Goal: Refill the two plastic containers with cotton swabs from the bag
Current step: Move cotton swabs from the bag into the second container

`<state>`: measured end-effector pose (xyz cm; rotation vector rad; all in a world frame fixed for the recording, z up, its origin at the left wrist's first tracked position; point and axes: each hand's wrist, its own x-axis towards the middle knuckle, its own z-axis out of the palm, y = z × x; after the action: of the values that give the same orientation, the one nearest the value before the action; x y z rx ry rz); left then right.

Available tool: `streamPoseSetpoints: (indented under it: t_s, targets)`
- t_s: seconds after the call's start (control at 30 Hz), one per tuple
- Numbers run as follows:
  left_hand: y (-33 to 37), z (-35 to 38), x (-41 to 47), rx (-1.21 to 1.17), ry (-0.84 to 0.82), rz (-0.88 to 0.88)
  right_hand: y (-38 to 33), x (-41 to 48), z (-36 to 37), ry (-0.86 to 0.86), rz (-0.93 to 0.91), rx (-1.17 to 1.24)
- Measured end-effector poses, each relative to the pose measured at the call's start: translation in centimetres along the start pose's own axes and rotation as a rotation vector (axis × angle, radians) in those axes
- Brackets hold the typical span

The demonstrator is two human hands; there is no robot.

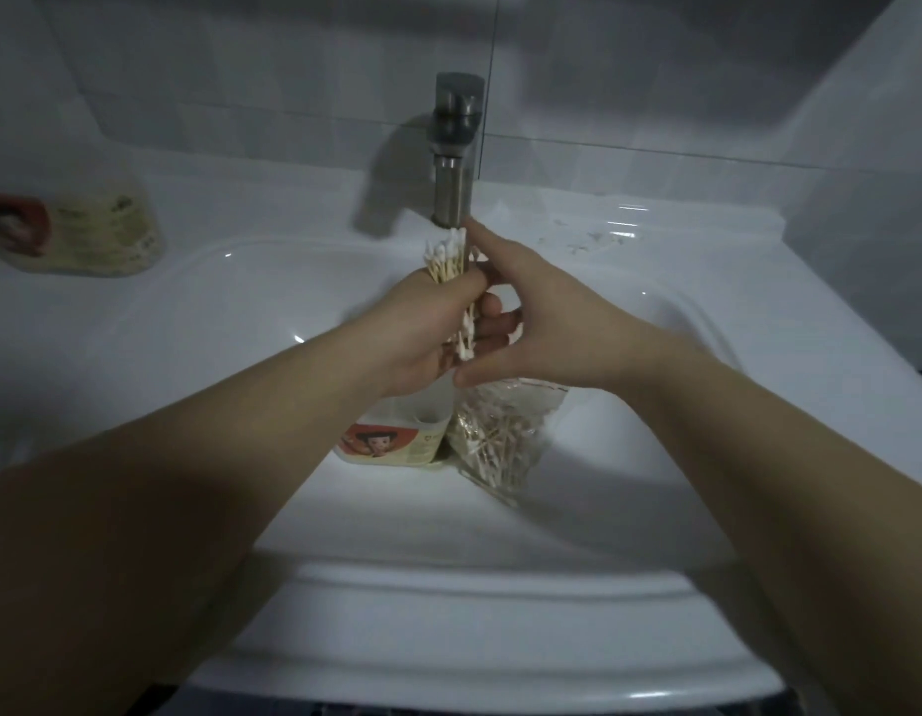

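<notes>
Far container (pixel 71 235) was blurry, clipped by the left edge, label unreadable. The left grip (pixel 428 333) hid the top of the near container (pixel 392 441) and the middle of the swabs (pixel 446 261); the right grip (pixel 541 323) covered the mouth of the bag (pixel 500 436).

**Cotton swabs on their way from bag to tub, seen from my remote seat.**

I see a swab bundle (pixel 445 259) of wooden sticks with white tips, held upright in the left hand (pixel 423 333), tips showing above and below the fist. The right hand (pixel 531 323) lays a straight forefinger against the bundle's top. Below them, a translucent plastic container (pixel 392 441) with a red cartoon label stands upright near the middle of the sink basin (pixel 655 312). The clear bag (pixel 500 436), with loose swabs in a tangle inside, slumps just beside it on its right. The second container (pixel 87 235), also red-labelled but blurred, sits at the counter's (pixel 242 209) left edge, well apart.
</notes>
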<state>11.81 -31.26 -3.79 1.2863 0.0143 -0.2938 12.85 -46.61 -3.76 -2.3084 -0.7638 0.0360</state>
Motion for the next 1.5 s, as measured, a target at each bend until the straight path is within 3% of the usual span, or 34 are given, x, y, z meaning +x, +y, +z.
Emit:
streamPoseSetpoints:
  t_s: [0.1, 0.2, 0.37, 0.5, 0.7, 0.9, 1.0, 1.2, 1.3, 1.43, 1.5]
  targets:
    - [-0.2, -0.1, 0.1, 0.044, -0.06, -0.035, -0.1, 0.4, 0.3, 0.013, -0.034, 0.049]
    - [-0.2, -0.5, 0.2, 0.096, -0.088, -0.084, -0.6, 0.3, -0.2, 0.068, -0.052, -0.072]
    - [-0.4, -0.6, 0.2, 0.035, -0.117, -0.076, -0.5, 0.0, 0.2, -0.041, -0.023, 0.049]
    - [-0.6, -0.6, 0.2, 0.104, -0.119, -0.079, -1.2, 0.1, 0.1, 0.053, -0.035, -0.133]
    - [-0.2, -0.3, -0.1, 0.092, -0.118, -0.078, -1.2, 0.1, 0.3, -0.044, -0.029, -0.147]
    - [-0.4, -0.5, -0.2, 0.1, -0.1, -0.109, -1.8, 0.1, 0.0, 0.038, -0.086, -0.307]
    - [-0.2, -0.3, -0.3, 0.045, -0.089, -0.136, -2.0, 0.0, 0.0, -0.029, -0.074, -0.291]
    - [-0.1, -0.5, -0.2, 0.071, -0.066, -0.133, -2.1, 0.2, 0.1, 0.042, -0.039, -0.254]
    - [0.1, -0.4, -0.2, 0.057, -0.02, -0.132, -2.0, -0.2, -0.1, 0.033, -0.009, -0.183]
    - [0.4, -0.9, 0.2, 0.052, 0.156, -0.136, -1.9, -0.4, -0.8, 0.165, 0.075, -0.123]
    - [0.5, -1.3, 0.5, 0.02, 0.205, -0.117, -1.8, -0.3, -1.3, 0.181, 0.145, -0.197]
